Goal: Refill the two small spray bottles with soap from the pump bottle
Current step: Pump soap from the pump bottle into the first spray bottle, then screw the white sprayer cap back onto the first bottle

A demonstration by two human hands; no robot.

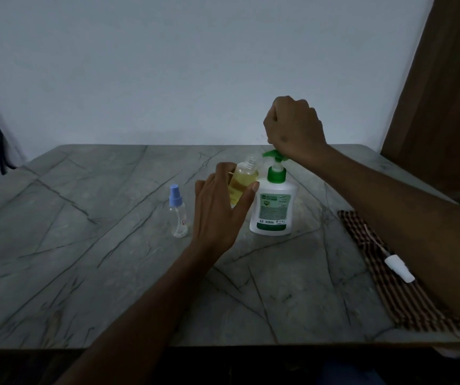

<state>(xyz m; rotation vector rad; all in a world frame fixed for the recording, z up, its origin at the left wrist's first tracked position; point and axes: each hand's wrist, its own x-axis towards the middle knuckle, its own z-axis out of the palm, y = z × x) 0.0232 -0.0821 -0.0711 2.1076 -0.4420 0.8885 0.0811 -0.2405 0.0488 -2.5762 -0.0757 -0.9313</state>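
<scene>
A white pump bottle [274, 207] with a green pump head [272, 154] stands mid-table. My right hand [292, 126] sits on top of the pump head, fingers curled over it. My left hand [220, 207] holds an uncapped small bottle [244, 180] filled with yellow liquid, tilted with its open neck just under the pump spout. A second small spray bottle [178, 212], clear with a blue cap on, stands upright to the left of my left hand. A white spray cap [398, 268] lies on the cloth at the right.
A dark checked cloth [390, 290] lies along the table's right side, partly under my right forearm. The grey marble table [84, 245] ends at a wall behind. A brown wooden panel [445, 93] stands at the far right.
</scene>
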